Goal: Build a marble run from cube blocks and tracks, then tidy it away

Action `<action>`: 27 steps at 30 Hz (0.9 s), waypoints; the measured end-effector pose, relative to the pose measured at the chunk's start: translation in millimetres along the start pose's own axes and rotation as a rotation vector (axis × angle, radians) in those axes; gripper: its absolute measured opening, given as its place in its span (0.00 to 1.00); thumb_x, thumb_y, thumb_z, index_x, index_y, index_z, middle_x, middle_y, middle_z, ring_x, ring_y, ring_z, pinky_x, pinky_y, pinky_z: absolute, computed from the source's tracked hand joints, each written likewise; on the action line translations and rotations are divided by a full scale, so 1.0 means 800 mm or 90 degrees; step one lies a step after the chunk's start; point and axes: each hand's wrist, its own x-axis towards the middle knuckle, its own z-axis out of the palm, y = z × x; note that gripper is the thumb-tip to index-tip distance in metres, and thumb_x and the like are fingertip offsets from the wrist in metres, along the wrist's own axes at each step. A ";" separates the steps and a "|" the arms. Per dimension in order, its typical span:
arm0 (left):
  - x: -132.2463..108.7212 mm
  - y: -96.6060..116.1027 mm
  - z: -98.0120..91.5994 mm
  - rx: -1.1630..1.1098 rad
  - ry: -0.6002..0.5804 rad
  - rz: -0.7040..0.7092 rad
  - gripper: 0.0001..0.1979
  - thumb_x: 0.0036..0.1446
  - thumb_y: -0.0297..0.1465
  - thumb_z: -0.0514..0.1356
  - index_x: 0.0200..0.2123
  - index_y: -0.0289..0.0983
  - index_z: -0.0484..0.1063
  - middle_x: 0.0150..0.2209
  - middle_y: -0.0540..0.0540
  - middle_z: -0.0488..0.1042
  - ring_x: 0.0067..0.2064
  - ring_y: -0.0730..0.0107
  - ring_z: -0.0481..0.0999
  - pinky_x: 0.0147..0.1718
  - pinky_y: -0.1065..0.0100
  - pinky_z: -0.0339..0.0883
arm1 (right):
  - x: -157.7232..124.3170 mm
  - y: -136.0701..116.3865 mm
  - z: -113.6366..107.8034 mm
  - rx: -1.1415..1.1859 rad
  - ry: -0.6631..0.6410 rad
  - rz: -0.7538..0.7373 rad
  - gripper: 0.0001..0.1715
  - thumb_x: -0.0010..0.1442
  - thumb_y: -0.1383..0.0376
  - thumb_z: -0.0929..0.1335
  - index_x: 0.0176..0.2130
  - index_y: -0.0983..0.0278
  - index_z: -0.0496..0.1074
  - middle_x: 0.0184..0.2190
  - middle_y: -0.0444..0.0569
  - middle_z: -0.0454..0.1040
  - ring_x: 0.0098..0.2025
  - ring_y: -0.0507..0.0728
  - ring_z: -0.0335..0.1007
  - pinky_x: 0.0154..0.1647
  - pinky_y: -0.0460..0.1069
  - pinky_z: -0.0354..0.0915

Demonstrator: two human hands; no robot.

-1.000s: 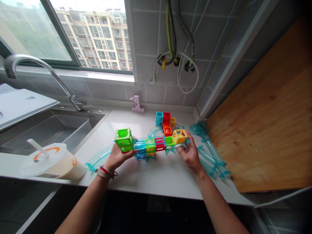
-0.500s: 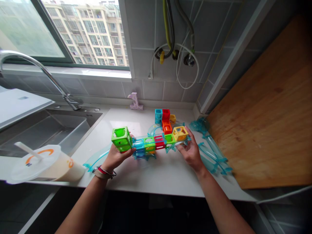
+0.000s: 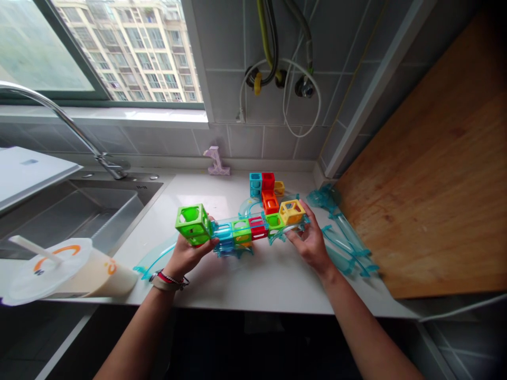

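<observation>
Between my hands I hold a toy marble run (image 3: 258, 228) made of coloured open-frame cubes and clear blue track. My left hand (image 3: 190, 254) is closed around its left end, beneath a green cube (image 3: 193, 224). At the other end, by a yellow cube (image 3: 292, 212), my right hand (image 3: 311, 244) grips the track with thumb and fingers. Behind it on the counter stand stacked cubes, a blue one (image 3: 255, 184), a red one (image 3: 268, 181) and an orange one (image 3: 270, 202). Some of my fingertips are hidden behind the pieces.
Loose clear blue tracks (image 3: 348, 248) lie on the right, beside a wooden board (image 3: 439, 184). Another curved track (image 3: 156, 258) lies near my left wrist. A lidded drink cup (image 3: 91, 272) stands at the front left, before the sink (image 3: 152, 191). A purple piece (image 3: 216, 161) is by the wall.
The view has shifted slightly. Both hands keep their hold on the marble run, and its left end with the green cube appears a little closer and further left.
</observation>
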 end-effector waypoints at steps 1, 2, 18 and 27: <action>0.000 0.001 0.000 -0.001 0.002 -0.004 0.24 0.56 0.39 0.70 0.53 0.38 0.73 0.49 0.40 0.78 0.52 0.52 0.77 0.54 0.54 0.71 | 0.000 -0.001 0.000 0.001 0.000 0.000 0.49 0.59 0.59 0.75 0.72 0.48 0.54 0.71 0.49 0.60 0.68 0.64 0.63 0.66 0.58 0.66; 0.000 0.002 -0.001 0.004 0.005 -0.006 0.24 0.56 0.39 0.71 0.53 0.38 0.74 0.50 0.39 0.78 0.53 0.51 0.77 0.55 0.53 0.71 | 0.000 -0.001 0.000 0.001 0.000 -0.001 0.49 0.59 0.59 0.75 0.72 0.48 0.54 0.71 0.49 0.60 0.68 0.64 0.63 0.66 0.58 0.66; -0.001 -0.001 0.001 -0.062 0.019 -0.065 0.31 0.51 0.47 0.72 0.53 0.34 0.77 0.51 0.34 0.81 0.51 0.44 0.82 0.48 0.52 0.79 | 0.001 0.000 0.000 0.009 0.007 0.020 0.50 0.58 0.58 0.76 0.71 0.51 0.54 0.71 0.51 0.59 0.67 0.65 0.65 0.63 0.55 0.70; -0.002 0.003 0.000 -0.057 0.030 -0.050 0.32 0.50 0.52 0.71 0.50 0.34 0.79 0.46 0.34 0.84 0.46 0.43 0.84 0.45 0.50 0.80 | 0.000 0.002 0.000 0.006 0.000 0.029 0.52 0.57 0.56 0.76 0.72 0.50 0.52 0.71 0.51 0.61 0.67 0.65 0.65 0.62 0.57 0.70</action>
